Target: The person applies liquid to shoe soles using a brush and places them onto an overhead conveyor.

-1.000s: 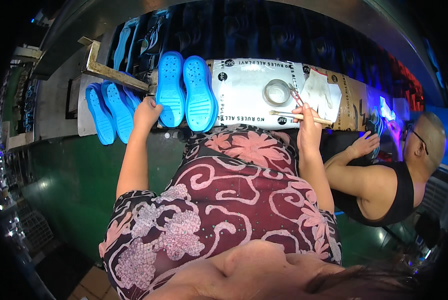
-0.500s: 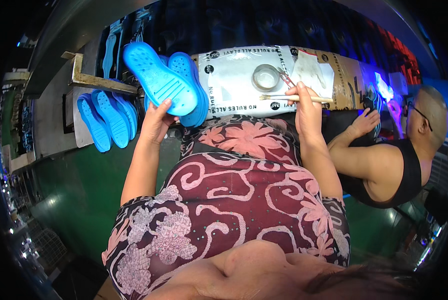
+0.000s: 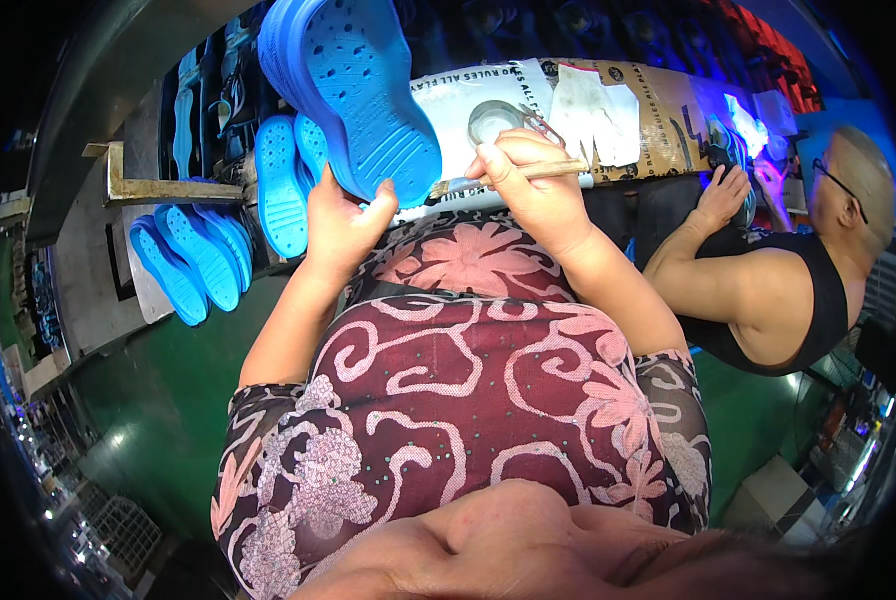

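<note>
My left hand [image 3: 346, 222] grips a blue perforated shoe sole [image 3: 373, 100] by its heel end, thumb on the near edge. The sole is lifted toward me with its ridged, holed face showing. In my right hand [image 3: 540, 190] is a brush [image 3: 558, 168] with a pale wooden handle, pinched between thumb and fingers. Its bristles are at the right edge of the heel; whether they touch cannot be made out. Just beyond that hand stands a round clear dish [image 3: 493, 120], partly hidden by my fingers. More blue soles [image 3: 282, 190] lie left of the held one.
Printed wrapping covers the work surface [image 3: 446, 100], with a whitish sheet [image 3: 593, 115] on it. Several blue soles [image 3: 203, 255] rest on a stand at left, below a metal bar [image 3: 173, 190]. At right sits another person [image 3: 768, 290], arm reaching to the line.
My left hand has raised the sole nearer and moved slightly right. My right hand has brought the brush left, from beside the dish to the sole's heel edge.
</note>
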The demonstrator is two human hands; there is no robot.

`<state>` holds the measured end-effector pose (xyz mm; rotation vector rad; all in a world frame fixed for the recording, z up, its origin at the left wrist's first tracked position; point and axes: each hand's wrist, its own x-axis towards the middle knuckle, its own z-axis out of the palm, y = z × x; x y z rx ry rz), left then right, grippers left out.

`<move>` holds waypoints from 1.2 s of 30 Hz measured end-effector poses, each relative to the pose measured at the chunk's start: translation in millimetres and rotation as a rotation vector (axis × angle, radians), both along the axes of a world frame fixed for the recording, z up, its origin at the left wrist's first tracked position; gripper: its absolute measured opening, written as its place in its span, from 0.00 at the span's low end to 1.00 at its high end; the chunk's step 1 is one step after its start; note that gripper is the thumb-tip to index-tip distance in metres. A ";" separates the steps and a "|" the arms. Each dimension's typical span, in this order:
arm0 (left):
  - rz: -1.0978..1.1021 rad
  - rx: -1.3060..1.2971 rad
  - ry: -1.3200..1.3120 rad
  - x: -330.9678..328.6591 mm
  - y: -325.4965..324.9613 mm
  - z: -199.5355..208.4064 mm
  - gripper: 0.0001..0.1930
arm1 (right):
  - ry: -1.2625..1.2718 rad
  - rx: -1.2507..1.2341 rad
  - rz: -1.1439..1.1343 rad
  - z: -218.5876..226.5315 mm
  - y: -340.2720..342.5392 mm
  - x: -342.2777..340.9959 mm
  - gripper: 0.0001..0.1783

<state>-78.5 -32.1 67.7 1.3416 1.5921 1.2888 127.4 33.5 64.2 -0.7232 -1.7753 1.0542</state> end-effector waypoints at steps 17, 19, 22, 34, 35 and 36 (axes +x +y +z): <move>0.000 0.081 0.156 -0.4 -3.6 -9.2 0.21 | -0.046 -0.011 -0.083 -2.3 -2.1 3.4 0.14; -0.005 0.087 0.166 1.0 -3.2 -10.3 0.21 | -0.060 0.052 -0.059 -7.4 -1.4 1.1 0.14; 0.007 0.079 0.134 3.9 -4.2 -11.3 0.20 | -0.086 0.139 -0.036 -10.1 -1.6 -2.4 0.15; -0.021 0.243 0.267 3.4 -4.2 -19.9 0.18 | -0.116 0.212 -0.044 -8.0 -4.5 -0.9 0.14; -0.017 0.270 0.309 5.0 -2.9 -20.1 0.18 | -0.138 0.262 -0.034 -10.2 -4.3 0.4 0.13; -0.013 0.297 0.350 6.8 -1.7 -20.2 0.17 | -0.160 0.312 -0.025 -12.0 -4.0 1.6 0.13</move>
